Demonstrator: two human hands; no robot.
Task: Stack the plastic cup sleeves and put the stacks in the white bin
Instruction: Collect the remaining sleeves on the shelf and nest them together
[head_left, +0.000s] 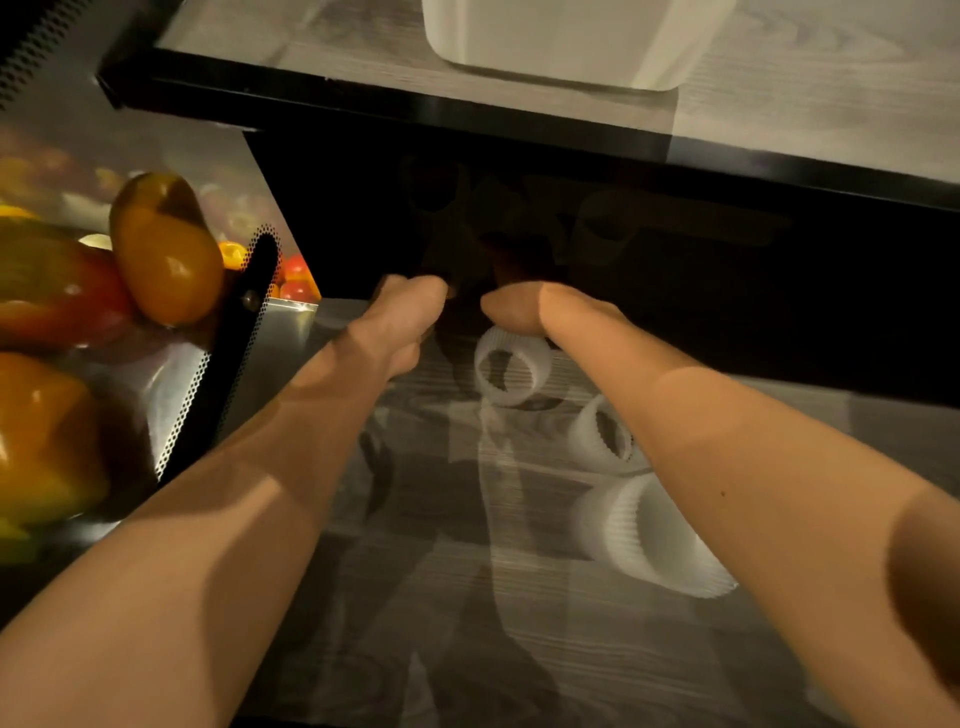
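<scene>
Three white ribbed plastic cup sleeves lie on a lower wood-grain shelf: a far one (511, 370), a middle one (602, 435) and a near, larger one (654, 535). My left hand (402, 325) and my right hand (519, 309) reach under the upper shelf into the dark; their fingers are hidden in shadow. The right hand hovers just above the far sleeve. Whether either hand holds something is not visible. The white bin (571, 41) stands on the upper shelf, at the top of the view.
The upper shelf's black front edge (415, 111) overhangs the hands. At left, orange and red bell peppers (163, 249) lie in a metal display with a black perforated divider (234, 343).
</scene>
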